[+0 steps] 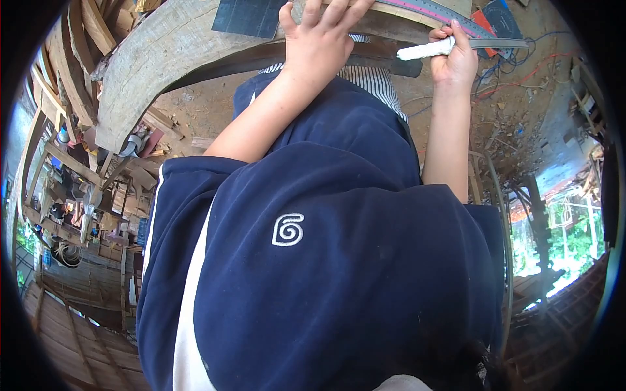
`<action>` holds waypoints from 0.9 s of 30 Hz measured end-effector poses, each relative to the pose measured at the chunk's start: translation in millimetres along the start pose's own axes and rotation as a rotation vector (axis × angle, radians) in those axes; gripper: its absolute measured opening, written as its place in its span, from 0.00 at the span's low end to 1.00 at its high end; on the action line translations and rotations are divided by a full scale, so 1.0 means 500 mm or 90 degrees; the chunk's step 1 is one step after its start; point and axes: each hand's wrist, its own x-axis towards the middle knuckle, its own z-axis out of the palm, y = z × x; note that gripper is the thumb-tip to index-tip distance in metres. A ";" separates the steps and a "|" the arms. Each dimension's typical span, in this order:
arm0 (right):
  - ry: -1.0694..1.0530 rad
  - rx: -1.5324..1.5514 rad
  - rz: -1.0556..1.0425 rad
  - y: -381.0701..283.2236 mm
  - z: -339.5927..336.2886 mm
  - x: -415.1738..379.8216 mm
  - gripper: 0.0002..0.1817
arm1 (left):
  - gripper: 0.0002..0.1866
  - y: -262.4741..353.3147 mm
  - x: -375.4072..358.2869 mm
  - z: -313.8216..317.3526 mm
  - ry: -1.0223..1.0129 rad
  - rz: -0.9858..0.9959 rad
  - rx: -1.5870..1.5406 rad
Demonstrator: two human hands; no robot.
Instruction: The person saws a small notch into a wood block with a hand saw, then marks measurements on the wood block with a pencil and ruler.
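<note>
My left hand (319, 40) is spread out at the top of the view, fingers apart, over the edge of a large curved wooden board (156, 55). Next to it on the board lies a dark square sheet (246, 18). My right hand (453, 60) is closed around a tool with a white-wrapped handle (424, 50). The tool's narrow grey metal blade (502, 43) points to the right. Beyond the hands runs a long curved strip (437, 12) with pink and grey bands, cut off by the top of the frame.
Red and dark flat pieces (497, 21) lie at the upper right, near blue and orange cords (521, 78) on the dirt floor. Wooden planks (75, 52) are stacked at the upper left. Wood scraps (163, 122) lie below the curved board.
</note>
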 end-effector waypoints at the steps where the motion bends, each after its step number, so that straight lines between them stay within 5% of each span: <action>1: -0.001 0.001 0.000 0.000 -0.001 0.000 0.09 | 0.45 0.001 0.000 -0.001 0.000 0.000 -0.001; 8: -0.003 -0.019 0.019 -0.009 -0.008 0.012 0.09 | 0.46 0.001 -0.001 -0.001 -0.016 -0.001 -0.007; 14: 0.211 -0.220 -0.138 -0.008 0.060 -0.129 0.10 | 0.48 0.005 -0.008 0.018 0.003 0.003 0.036; 16: -0.060 -0.374 -0.141 -0.011 0.066 -0.176 0.17 | 0.48 0.005 -0.009 0.020 -0.002 -0.002 0.037; 17: -0.063 -0.376 -0.141 -0.013 0.088 -0.198 0.17 | 0.47 0.005 -0.009 0.024 0.009 0.002 0.057; 19: -0.174 -0.696 -0.048 -0.022 0.150 -0.237 0.18 | 0.46 0.005 -0.010 0.026 0.023 0.003 0.073; 22: -0.199 -0.913 0.122 -0.035 0.224 -0.280 0.19 | 0.43 0.004 -0.011 0.029 0.024 0.000 0.059; 27: -0.195 -1.015 0.195 -0.042 0.253 -0.314 0.17 | 0.39 0.000 -0.016 0.041 0.025 -0.009 0.028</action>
